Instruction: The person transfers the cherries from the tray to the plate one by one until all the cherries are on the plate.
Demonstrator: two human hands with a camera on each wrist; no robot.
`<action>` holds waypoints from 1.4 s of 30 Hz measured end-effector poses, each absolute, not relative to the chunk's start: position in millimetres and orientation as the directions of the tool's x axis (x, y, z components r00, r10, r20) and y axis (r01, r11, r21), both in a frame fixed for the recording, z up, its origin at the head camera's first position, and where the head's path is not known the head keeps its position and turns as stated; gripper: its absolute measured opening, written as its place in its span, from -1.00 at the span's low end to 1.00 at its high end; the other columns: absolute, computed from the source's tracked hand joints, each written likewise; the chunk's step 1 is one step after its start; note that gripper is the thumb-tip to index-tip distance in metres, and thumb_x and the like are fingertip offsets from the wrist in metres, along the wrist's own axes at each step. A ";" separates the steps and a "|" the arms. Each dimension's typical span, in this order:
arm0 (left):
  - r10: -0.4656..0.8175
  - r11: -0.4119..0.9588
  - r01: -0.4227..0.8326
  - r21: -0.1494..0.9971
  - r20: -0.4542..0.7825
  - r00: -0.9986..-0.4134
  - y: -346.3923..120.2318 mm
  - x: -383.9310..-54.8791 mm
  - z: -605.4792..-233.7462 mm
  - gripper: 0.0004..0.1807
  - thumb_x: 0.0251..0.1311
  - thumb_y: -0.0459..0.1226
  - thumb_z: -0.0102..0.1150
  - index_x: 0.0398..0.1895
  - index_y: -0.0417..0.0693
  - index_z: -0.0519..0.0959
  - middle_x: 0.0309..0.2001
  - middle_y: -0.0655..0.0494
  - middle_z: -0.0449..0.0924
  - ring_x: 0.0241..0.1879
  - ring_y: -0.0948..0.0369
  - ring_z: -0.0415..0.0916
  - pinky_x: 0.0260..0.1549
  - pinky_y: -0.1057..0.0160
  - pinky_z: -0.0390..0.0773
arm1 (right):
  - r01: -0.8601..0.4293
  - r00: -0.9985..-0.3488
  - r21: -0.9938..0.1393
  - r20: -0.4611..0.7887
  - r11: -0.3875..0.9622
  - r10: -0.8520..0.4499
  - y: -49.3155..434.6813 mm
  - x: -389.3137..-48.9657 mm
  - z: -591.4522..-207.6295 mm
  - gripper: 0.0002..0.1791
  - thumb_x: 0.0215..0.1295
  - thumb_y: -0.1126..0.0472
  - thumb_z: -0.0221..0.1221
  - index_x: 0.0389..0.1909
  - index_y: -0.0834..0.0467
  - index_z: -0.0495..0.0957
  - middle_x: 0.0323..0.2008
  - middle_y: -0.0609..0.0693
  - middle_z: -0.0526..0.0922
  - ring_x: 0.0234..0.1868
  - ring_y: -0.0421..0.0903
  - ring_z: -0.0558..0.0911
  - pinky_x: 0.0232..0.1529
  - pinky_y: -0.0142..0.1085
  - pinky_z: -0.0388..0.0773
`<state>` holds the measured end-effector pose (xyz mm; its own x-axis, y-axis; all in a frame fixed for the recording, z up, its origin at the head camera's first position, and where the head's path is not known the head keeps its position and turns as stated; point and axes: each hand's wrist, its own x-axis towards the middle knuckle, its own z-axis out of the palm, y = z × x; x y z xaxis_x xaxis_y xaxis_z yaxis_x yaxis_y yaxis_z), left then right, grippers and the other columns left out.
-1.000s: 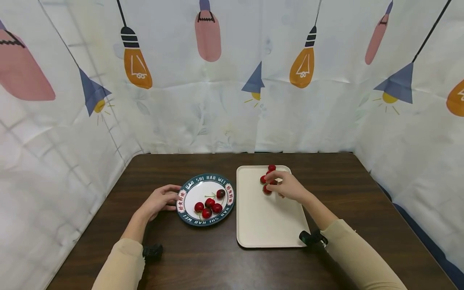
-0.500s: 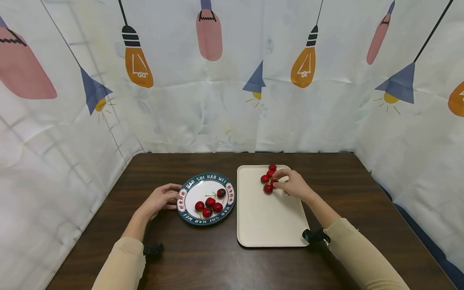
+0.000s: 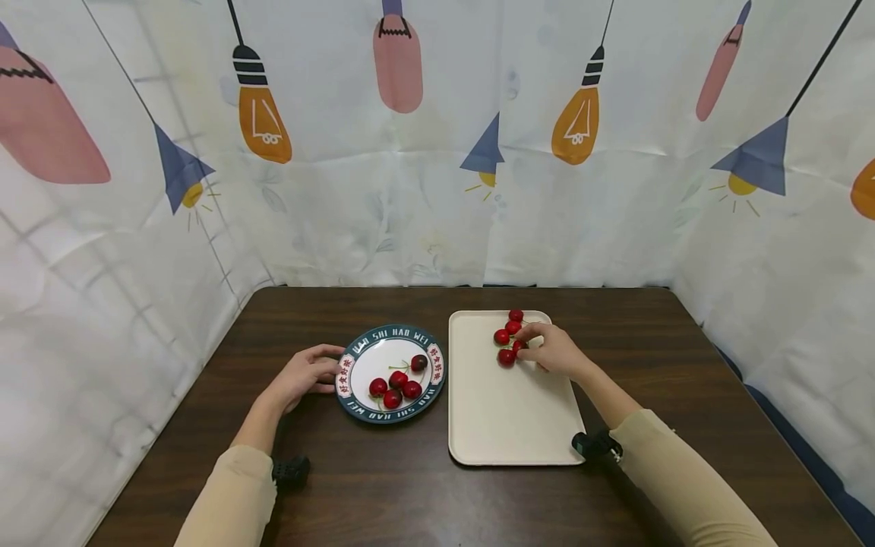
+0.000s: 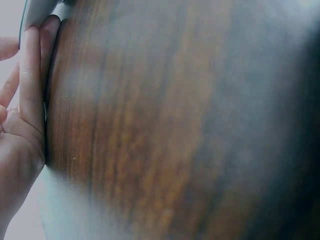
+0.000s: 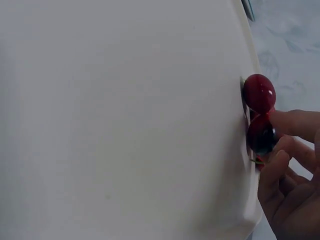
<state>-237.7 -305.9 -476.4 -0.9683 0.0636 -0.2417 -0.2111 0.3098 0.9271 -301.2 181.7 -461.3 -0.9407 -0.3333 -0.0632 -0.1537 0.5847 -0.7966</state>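
My left hand (image 3: 307, 377) is at the left rim of a round plate (image 3: 364, 339) with a teal lettered border. In the left wrist view, its fingers (image 4: 31, 75) and thumb meet the rim from above and below. Several red cherries (image 3: 393, 399) with thin green stems lie on the plate. My right hand (image 3: 550, 351) is over the upper right of a cream tray (image 3: 506, 425), pinching a dark red cherry (image 5: 260, 135) with thumb and fingertips. Another cherry (image 5: 259, 93) touches it. Beside these, more cherries (image 3: 513, 327) sit near the tray's far edge.
Plate and tray stand side by side on a dark wooden table (image 3: 383, 486), a narrow gap between them. Behind the table hangs a white printed curtain (image 3: 437, 213), which also covers both sides. Small dark wrist cameras (image 3: 291, 471) are strapped on both wrists.
My right hand has shifted slightly right, and its fingertips have come together on one cherry. The left hand, plate and tray look unchanged apart from a small shift of the view.
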 end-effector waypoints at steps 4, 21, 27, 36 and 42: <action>0.065 0.312 -0.206 0.927 -0.238 -0.969 -306.3 -238.6 -476.8 -0.44 0.42 -0.24 0.19 0.41 -0.26 0.37 0.09 -0.23 0.56 -0.10 0.04 0.65 -0.13 0.15 0.72 | -0.184 -0.936 -0.776 -0.048 0.604 -0.348 182.5 -302.2 -462.7 -0.67 0.31 0.27 0.34 0.07 0.21 0.61 0.04 0.17 0.61 -0.60 -0.12 0.43 -0.56 -0.27 0.48; 0.067 0.313 -0.210 0.926 -0.242 -0.968 -306.4 -238.7 -478.6 -0.43 0.41 -0.24 0.20 0.41 -0.25 0.37 0.12 -0.24 0.54 -0.10 0.04 0.64 -0.13 0.15 0.72 | -0.149 -0.948 -0.753 -0.076 0.641 -0.309 184.3 -297.9 -462.5 -0.58 0.26 0.25 0.39 0.06 0.24 0.49 -0.01 0.17 0.62 -0.52 -0.06 0.50 -0.49 -0.25 0.54; 0.075 0.315 -0.201 0.927 -0.236 -0.969 -305.4 -236.9 -476.3 -0.43 0.41 -0.24 0.20 0.41 -0.27 0.37 0.12 -0.26 0.54 -0.10 0.05 0.64 -0.13 0.16 0.72 | -0.167 -0.945 -0.755 -0.061 0.634 -0.322 189.1 -297.7 -454.2 -0.60 0.26 0.20 0.41 0.05 0.23 0.56 0.00 0.17 0.63 -0.40 -0.05 0.55 -0.48 -0.23 0.58; 0.066 0.313 -0.208 0.927 -0.240 -0.969 -306.0 -237.4 -477.9 -0.45 0.41 -0.25 0.20 0.40 -0.25 0.39 0.11 -0.26 0.55 -0.11 0.04 0.65 -0.15 0.16 0.72 | -0.176 -0.935 -0.777 -0.060 0.605 -0.349 190.2 -299.2 -442.2 -0.66 0.31 0.18 0.38 0.05 0.18 0.58 0.00 0.13 0.60 -0.64 -0.08 0.42 -0.58 -0.23 0.48; 0.070 0.320 -0.198 0.927 -0.232 -0.970 -306.4 -238.6 -478.7 -0.44 0.42 -0.25 0.19 0.41 -0.27 0.37 0.09 -0.24 0.56 -0.11 0.06 0.65 -0.14 0.15 0.72 | -0.220 -0.927 -0.775 -0.023 0.593 -0.374 183.2 -297.8 -436.4 -0.65 0.29 0.18 0.39 0.04 0.17 0.58 0.00 0.12 0.60 -0.63 -0.07 0.43 -0.57 -0.21 0.49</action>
